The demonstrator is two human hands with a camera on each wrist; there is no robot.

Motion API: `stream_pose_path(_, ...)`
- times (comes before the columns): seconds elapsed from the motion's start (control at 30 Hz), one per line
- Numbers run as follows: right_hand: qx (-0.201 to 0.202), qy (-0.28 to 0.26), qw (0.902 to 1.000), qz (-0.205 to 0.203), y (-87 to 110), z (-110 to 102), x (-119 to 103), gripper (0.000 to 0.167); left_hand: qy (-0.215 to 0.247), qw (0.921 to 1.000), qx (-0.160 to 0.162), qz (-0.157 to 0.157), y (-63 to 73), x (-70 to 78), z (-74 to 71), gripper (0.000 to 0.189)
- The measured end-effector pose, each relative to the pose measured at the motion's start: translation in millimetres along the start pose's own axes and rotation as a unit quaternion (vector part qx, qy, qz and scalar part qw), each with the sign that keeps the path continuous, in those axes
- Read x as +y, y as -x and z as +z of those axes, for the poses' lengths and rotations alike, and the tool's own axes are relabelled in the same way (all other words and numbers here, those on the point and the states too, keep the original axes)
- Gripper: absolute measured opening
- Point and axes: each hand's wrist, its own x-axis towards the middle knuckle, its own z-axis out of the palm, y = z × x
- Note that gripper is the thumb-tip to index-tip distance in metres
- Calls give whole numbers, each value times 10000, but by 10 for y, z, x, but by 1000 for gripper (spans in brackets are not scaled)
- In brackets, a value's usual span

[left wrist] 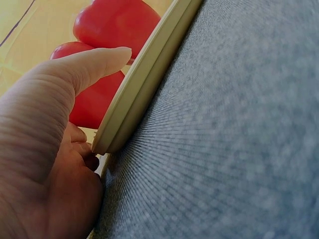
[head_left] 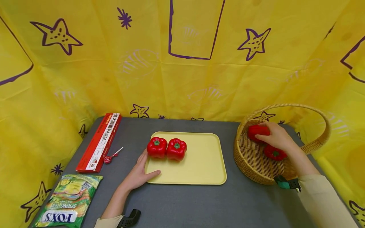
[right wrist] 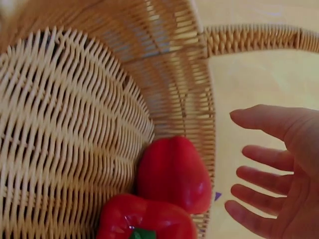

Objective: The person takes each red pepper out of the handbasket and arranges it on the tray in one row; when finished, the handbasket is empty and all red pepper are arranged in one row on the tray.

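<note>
Backdrop: bright yellow fabric sheeting (head_left: 185, 88) hangs behind and at both sides, with visible vertical creases. Its print comprises dark purple outlined starfish (head_left: 57, 35), spiky purple bursts (head_left: 124, 18), and pale fish-skeleton figures (head_left: 139, 63). Furniture: one dark grey tabletop (head_left: 188, 205), rounded at its far corners, finely textured at close range. Lighting: even, shadows soft.

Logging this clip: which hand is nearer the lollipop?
Left. The left hand is at the near-left corner of the yellow tray, just right of the lollipop; the right hand is well past the tray, over the wicker basket.
</note>
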Motion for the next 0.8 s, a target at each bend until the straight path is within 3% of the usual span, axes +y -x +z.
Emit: stream_pose_path(0.8,-103,136,9995,277,-207,49,375,70,51,10000,14,-20,-2,-4,-1,105)
